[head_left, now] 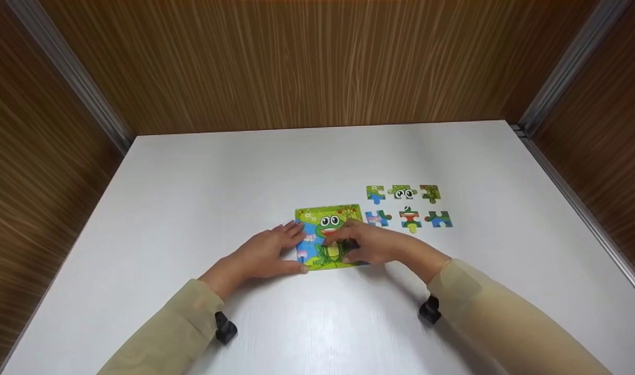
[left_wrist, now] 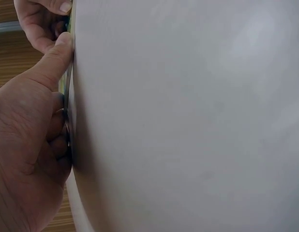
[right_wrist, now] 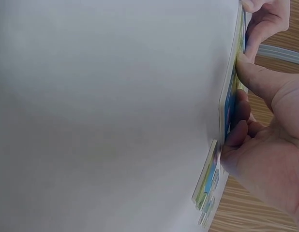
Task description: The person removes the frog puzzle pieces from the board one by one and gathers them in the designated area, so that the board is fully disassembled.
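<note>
A square frog puzzle board (head_left: pixel 332 211) lies flat on the white table. My left hand (head_left: pixel 269 252) rests at its left side, fingers spread along that edge and thumb tip at the near left corner. Over the board's right half is my right hand (head_left: pixel 374 243), index finger on the frog picture and thumb lower down near the front edge. That palm hides the board's lower right part. In the right wrist view the thumb (right_wrist: pixel 258 77) touches the board's face, the other fingers bent beside it.
Several loose puzzle pieces lie in two rows right of the board, among them an eyes piece (head_left: pixel 402 192), a mouth piece (head_left: pixel 410 219) and a corner piece (head_left: pixel 431 192). Wood-grain panels (head_left: pixel 317 62) rise behind and beside the white table (head_left: pixel 218 177).
</note>
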`<act>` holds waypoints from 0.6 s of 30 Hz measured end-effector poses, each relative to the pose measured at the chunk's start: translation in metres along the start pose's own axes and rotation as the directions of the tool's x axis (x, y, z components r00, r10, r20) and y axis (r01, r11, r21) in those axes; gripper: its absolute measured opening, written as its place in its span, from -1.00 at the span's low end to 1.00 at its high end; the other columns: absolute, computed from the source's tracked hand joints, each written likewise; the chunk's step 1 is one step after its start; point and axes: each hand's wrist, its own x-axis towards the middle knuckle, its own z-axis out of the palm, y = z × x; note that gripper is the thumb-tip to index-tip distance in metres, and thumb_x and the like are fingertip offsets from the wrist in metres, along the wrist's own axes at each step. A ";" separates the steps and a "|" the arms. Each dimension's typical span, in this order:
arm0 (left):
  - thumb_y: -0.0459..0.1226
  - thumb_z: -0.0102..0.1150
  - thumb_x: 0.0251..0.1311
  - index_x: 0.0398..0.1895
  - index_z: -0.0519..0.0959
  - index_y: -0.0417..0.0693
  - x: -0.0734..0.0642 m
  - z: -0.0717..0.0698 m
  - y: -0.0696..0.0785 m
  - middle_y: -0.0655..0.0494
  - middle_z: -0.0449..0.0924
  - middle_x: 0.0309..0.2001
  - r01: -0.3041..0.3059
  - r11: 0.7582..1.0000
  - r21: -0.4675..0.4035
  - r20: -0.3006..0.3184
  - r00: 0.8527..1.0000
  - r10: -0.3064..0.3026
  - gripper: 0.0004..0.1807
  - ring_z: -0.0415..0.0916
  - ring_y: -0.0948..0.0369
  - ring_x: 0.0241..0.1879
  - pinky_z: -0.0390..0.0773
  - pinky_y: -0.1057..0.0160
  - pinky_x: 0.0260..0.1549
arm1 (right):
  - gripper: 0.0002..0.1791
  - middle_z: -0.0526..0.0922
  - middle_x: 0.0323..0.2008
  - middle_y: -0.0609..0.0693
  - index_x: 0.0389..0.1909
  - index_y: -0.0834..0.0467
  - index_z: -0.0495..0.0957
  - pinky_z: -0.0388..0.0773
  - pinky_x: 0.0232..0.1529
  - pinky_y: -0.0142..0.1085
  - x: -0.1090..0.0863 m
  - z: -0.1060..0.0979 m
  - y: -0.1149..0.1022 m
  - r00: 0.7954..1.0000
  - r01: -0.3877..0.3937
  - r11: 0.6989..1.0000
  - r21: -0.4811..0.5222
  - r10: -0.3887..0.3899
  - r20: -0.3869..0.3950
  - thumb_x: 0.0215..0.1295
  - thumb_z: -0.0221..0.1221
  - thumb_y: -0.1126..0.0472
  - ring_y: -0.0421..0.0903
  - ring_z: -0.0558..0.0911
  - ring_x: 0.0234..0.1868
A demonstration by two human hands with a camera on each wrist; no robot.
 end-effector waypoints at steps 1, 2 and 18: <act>0.23 0.32 0.34 0.62 0.28 -0.09 0.000 0.000 0.000 0.04 0.08 0.66 0.001 1.000 -0.001 0.000 1.000 -0.001 -0.04 -0.04 -0.07 0.66 0.07 -0.14 0.57 | -0.47 0.47 0.30 0.07 0.37 -0.10 0.62 0.37 0.42 0.10 0.000 0.000 0.000 1.000 0.005 1.000 -0.003 -0.005 0.000 0.46 0.30 0.35 0.03 0.42 0.26; 0.23 0.32 0.34 0.62 0.28 -0.09 0.000 0.000 0.001 0.04 0.08 0.66 0.002 1.000 -0.003 0.000 1.000 -0.002 -0.04 -0.05 -0.06 0.66 0.07 -0.14 0.57 | -0.47 0.47 0.30 0.07 0.38 -0.10 0.62 0.36 0.42 0.10 0.000 -0.001 0.000 1.000 0.007 1.000 -0.004 -0.006 0.001 0.46 0.30 0.35 0.03 0.42 0.26; 0.23 0.31 0.35 0.62 0.30 -0.10 -0.002 -0.002 0.002 -0.03 0.09 0.66 -0.026 1.000 0.004 -0.007 1.000 0.026 -0.05 -0.05 -0.08 0.66 0.06 -0.13 0.57 | -0.48 0.42 0.39 0.11 0.37 -0.15 0.61 0.35 0.44 0.14 0.001 -0.002 -0.003 1.000 -0.001 0.999 -0.033 0.001 0.014 0.47 0.31 0.30 0.06 0.41 0.36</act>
